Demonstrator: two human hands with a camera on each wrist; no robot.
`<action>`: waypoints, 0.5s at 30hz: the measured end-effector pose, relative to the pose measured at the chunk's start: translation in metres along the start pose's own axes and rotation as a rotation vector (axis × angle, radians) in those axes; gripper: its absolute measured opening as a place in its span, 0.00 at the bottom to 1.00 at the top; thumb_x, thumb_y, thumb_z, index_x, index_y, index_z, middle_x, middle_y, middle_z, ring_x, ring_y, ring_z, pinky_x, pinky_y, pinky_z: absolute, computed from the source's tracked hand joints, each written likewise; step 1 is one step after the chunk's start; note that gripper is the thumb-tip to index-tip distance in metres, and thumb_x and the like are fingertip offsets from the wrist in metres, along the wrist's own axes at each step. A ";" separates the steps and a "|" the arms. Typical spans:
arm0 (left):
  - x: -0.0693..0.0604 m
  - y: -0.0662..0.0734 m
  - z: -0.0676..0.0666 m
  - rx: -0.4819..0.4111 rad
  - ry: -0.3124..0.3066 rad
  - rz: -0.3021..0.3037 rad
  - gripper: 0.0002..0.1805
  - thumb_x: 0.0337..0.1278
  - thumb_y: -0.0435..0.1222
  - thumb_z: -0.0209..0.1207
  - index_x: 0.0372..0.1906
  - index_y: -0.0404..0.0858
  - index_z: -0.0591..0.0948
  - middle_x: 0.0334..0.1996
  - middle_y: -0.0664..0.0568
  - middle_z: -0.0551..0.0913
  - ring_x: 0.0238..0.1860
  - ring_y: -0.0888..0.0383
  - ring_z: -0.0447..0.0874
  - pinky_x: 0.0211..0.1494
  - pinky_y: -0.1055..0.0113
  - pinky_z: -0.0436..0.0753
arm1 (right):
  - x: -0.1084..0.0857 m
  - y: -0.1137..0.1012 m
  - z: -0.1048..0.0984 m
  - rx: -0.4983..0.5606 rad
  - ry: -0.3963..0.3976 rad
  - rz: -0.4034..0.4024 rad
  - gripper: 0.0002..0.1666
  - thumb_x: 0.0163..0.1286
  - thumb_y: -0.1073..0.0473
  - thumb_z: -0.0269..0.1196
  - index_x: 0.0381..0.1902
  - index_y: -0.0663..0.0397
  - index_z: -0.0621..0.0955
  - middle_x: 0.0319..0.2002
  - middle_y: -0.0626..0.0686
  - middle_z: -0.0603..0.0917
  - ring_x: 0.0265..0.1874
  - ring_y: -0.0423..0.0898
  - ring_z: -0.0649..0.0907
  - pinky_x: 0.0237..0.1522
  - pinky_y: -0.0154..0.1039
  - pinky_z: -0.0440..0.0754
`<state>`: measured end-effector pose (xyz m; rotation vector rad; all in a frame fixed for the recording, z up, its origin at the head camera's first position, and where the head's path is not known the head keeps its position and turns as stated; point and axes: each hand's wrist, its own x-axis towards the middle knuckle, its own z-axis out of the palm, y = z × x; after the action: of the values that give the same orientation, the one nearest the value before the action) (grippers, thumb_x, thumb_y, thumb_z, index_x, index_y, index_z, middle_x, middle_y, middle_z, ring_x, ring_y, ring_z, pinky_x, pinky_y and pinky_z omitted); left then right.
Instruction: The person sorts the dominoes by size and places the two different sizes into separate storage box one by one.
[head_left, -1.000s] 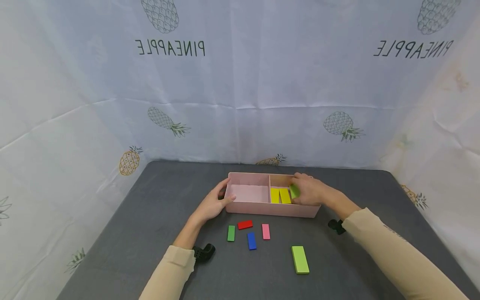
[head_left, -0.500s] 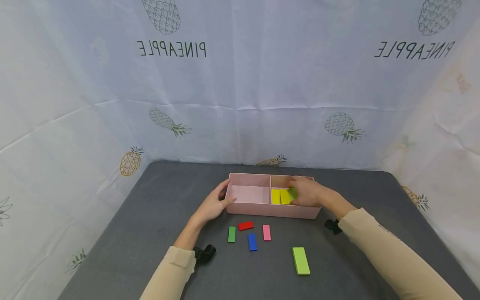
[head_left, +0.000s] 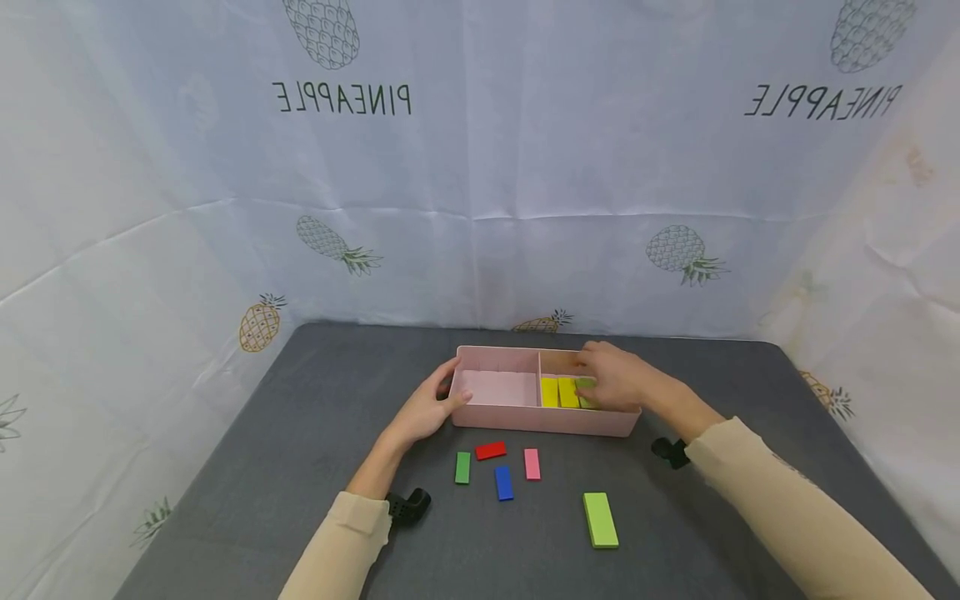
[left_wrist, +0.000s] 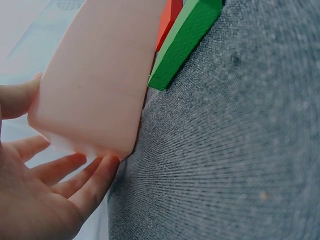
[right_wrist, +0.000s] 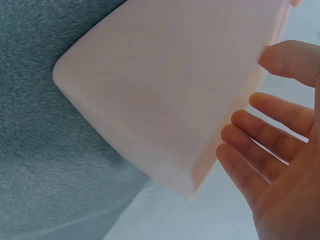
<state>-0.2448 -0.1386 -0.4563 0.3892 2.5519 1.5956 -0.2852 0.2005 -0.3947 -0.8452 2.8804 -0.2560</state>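
My left hand (head_left: pixel 422 410) grips the left end of a pink two-part box (head_left: pixel 525 419); in the left wrist view that hand (left_wrist: pixel 55 185) has its thumb on one side and fingers against the end wall. Over the right compartment is my right hand (head_left: pixel 615 379), its fingers apart. Beneath them a light green block (head_left: pixel 585 383) lies partly covered, beside two yellow blocks (head_left: pixel 550 392). The right wrist view shows the hand (right_wrist: pixel 285 145) with loosely extended fingers at the rim of the box (right_wrist: pixel 150 90); the compartment's inside is hidden there.
On the dark table (head_left: pixel 300 467), in front of the box, lie a green block (head_left: pixel 462 468), a red block (head_left: pixel 491 451), a blue block (head_left: pixel 504 483) and a pink block (head_left: pixel 532 464). A larger light green block (head_left: pixel 601 520) lies nearer. Behind hangs a pineapple-print cloth (head_left: pixel 510 267).
The light green block under my right hand has gone down flat beside the yellow ones, which now sit closer together. My right fingers have spread off it. The left hand has kept its place.
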 end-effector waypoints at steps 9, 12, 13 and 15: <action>0.000 0.000 0.001 -0.001 0.010 -0.018 0.40 0.71 0.40 0.60 0.81 0.41 0.57 0.77 0.39 0.60 0.71 0.37 0.67 0.66 0.39 0.71 | -0.017 -0.011 -0.013 -0.029 0.085 -0.046 0.24 0.68 0.50 0.68 0.56 0.59 0.83 0.51 0.56 0.81 0.50 0.54 0.79 0.49 0.54 0.81; 0.000 -0.001 0.001 0.002 0.008 -0.017 0.40 0.71 0.40 0.60 0.81 0.40 0.57 0.77 0.38 0.60 0.71 0.37 0.67 0.67 0.39 0.71 | -0.024 -0.017 -0.017 -0.043 0.116 -0.049 0.24 0.67 0.50 0.68 0.56 0.57 0.83 0.51 0.54 0.81 0.50 0.53 0.79 0.49 0.54 0.82; 0.000 -0.001 0.001 0.001 0.006 -0.018 0.40 0.71 0.40 0.60 0.81 0.40 0.56 0.77 0.38 0.60 0.71 0.37 0.67 0.67 0.39 0.71 | -0.026 -0.018 -0.017 -0.045 0.124 -0.049 0.23 0.67 0.50 0.68 0.56 0.56 0.83 0.51 0.54 0.81 0.49 0.53 0.79 0.49 0.53 0.82; 0.001 -0.002 0.001 0.001 0.002 -0.015 0.40 0.71 0.40 0.60 0.81 0.40 0.56 0.77 0.38 0.59 0.71 0.37 0.67 0.66 0.39 0.71 | -0.031 -0.023 -0.020 -0.041 0.139 -0.046 0.23 0.66 0.50 0.69 0.55 0.55 0.83 0.50 0.53 0.81 0.49 0.52 0.79 0.48 0.52 0.82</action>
<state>-0.2453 -0.1384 -0.4582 0.3675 2.5512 1.5903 -0.2507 0.2012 -0.3688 -0.9372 3.0069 -0.2714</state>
